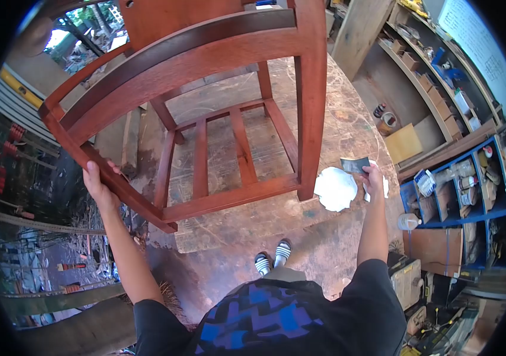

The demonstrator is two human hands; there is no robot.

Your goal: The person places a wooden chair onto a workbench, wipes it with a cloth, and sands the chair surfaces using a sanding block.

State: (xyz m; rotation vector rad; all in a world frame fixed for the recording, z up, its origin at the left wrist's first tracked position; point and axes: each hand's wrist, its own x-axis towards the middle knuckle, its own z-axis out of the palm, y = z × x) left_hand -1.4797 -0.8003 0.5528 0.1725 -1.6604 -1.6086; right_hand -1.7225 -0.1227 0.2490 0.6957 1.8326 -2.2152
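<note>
"Two hands in view. State the orientation of the wooden frame [311, 118]."

"It stands on the counter [270, 219] before me, legs down. Its long axis follows the posts, upward. The curved rail [182, 77] faces me; the lower slats [244, 148] run away from me."

"Finish?"

"Reddish-brown, smooth, slightly glossy; the rail's upper edge reads darker."

"Hand states?"

"My left hand [101, 187] is clamped around the left post, thumb on the near side. My right hand [373, 178] pinches a dark sheet [353, 164] just beside the white paper [336, 190]."

"Obscured items?"

"The frame's top is cut off; the post partly hides my left fingers."
</note>
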